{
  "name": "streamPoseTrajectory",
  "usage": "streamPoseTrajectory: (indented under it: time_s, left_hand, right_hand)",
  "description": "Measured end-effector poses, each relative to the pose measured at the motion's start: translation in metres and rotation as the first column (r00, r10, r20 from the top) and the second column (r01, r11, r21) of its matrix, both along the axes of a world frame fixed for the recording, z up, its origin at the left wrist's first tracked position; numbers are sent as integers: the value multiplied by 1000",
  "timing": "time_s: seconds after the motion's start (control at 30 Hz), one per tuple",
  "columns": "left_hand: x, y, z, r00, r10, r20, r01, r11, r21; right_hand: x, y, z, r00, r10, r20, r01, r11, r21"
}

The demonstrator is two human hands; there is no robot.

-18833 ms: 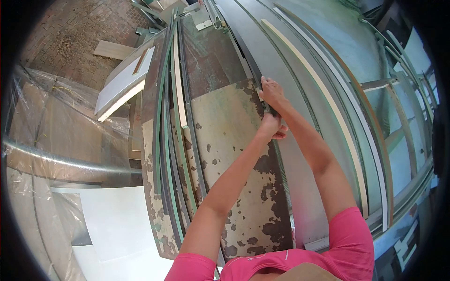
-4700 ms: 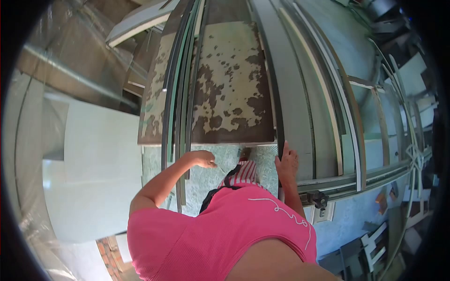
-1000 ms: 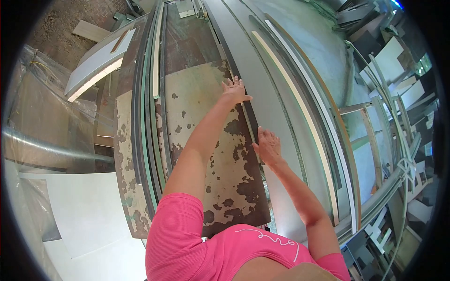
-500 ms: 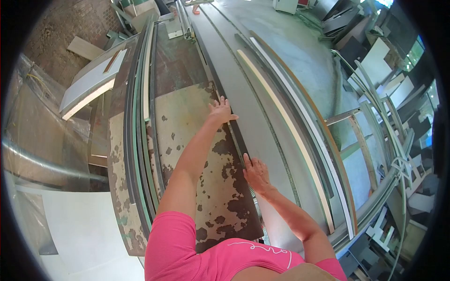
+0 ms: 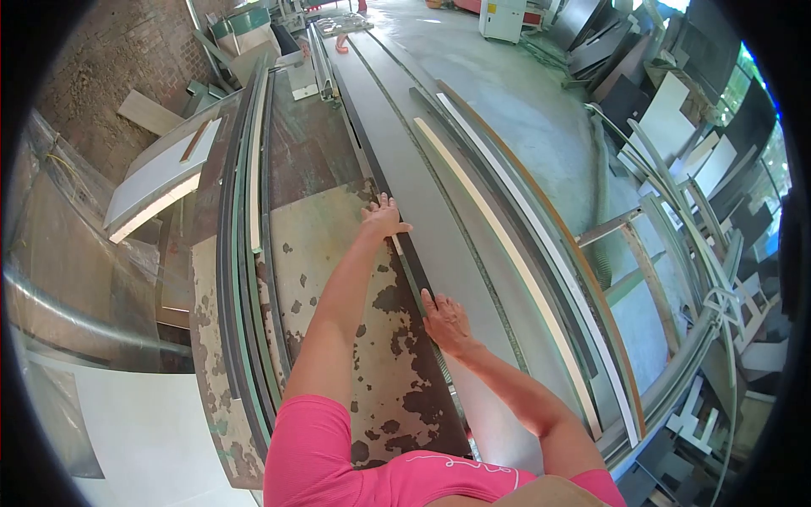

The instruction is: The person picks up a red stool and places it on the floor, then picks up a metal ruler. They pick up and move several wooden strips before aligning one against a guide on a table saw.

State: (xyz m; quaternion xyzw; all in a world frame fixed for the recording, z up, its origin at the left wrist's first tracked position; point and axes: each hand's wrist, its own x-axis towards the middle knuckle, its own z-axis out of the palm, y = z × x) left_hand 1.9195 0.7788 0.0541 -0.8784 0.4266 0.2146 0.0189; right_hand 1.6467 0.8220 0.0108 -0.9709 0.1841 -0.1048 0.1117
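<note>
A long, narrow dark strip (image 5: 411, 260) lies along the seam between a worn, blotchy machine table (image 5: 325, 232) and a smooth grey sliding table (image 5: 456, 253). My left hand (image 5: 384, 217) rests flat on the strip with its fingers spread and thumb out to the right. Closer to my body, my right hand (image 5: 448, 323) lies on the grey table's edge, its fingers stretched out and the tips touching the strip. Neither hand is wrapped around anything.
Several long strips (image 5: 245, 253) lie along the table's left side. On the right run a pale strip (image 5: 507, 228), a white strip (image 5: 541, 224) and a brown strip (image 5: 583, 262). A white panel (image 5: 165, 173) stands at left; a metal frame (image 5: 642, 253) is at right.
The view has tilted up, showing more of the far floor. Both hands appear slightly farther forward along the strip, keeping their flat poses.
</note>
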Motion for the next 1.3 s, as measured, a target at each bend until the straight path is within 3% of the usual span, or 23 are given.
streamPoseTrajectory:
  time_s: [0.4,0.6,0.67,0.83,0.93,1.0,1.3]
  left_hand:
    - [22,-8,-2,996,51,-72,-56,997,-60]
    - [16,-5,-14,996,89,-18,-91,981,-169]
    - [3,-3,-20,989,104,104,-78,970,-231]
    - [-8,3,-22,989,106,104,-80,970,-229]
    - [1,1,-22,992,104,74,-84,968,-235]
    - [9,-3,-26,992,104,66,-84,965,-247]
    - [34,-21,-33,985,151,87,-124,958,-257]
  right_hand:
    - [26,-15,1,1000,10,-14,-10,1000,0]
    - [36,-21,-6,997,4,77,-1,999,-42]
    - [44,-26,-7,997,1,71,2,999,-45]
    - [66,-38,-8,1000,-4,-2,4,1000,4]
    - [80,-46,-10,1000,-14,28,16,998,-54]
    - [89,-51,-2,998,-4,-56,5,1000,9]
    - [112,-63,-5,1000,-11,-14,11,1000,0]
